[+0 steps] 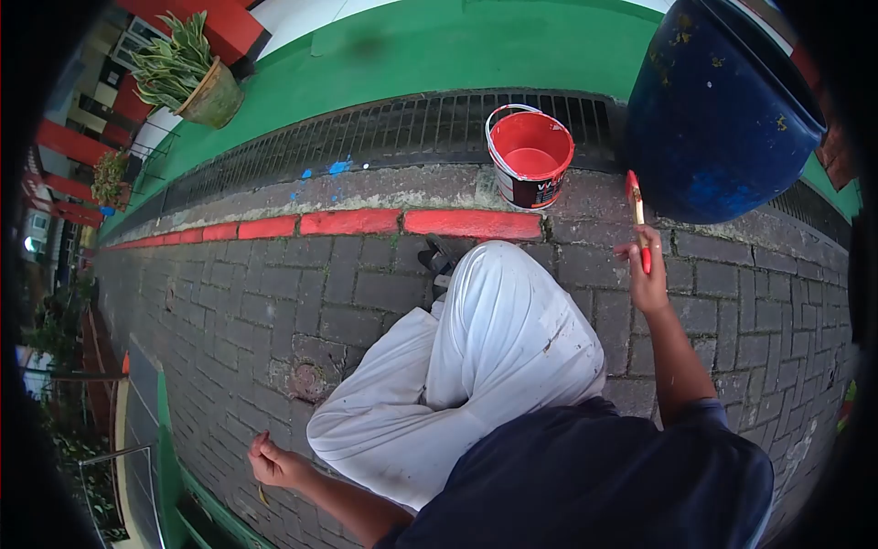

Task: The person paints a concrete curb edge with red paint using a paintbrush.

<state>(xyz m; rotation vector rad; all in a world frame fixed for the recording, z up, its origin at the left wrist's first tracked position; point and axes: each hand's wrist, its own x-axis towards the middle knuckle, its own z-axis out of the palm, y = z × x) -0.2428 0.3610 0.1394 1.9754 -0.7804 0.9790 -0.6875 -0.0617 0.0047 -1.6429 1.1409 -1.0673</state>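
My right hand [650, 279] grips a paintbrush [639, 214] by its red-ended wooden handle. The bristles carry red paint and point away from me, close beside the big dark blue barrel [713, 119]. To the left of the brush stands a paint bucket [535, 151], red inside, its wire handle resting over the rim. Red paint covers a row of kerb bricks [352, 222] running left from near the bucket. Off to my left, my left hand [272, 460] is closed, fingers curled in, over the paving; I cannot tell what it holds. A thin yellowish bit shows just below it.
My bent legs in white trousers [494, 339] take up the middle of the brick paving [238, 311]. Beyond the kerb runs a drain grate [366, 128], then a green floor [439, 50]. A potted plant [212, 96] stands far left. Blue paint spots [339, 167] mark the kerb.
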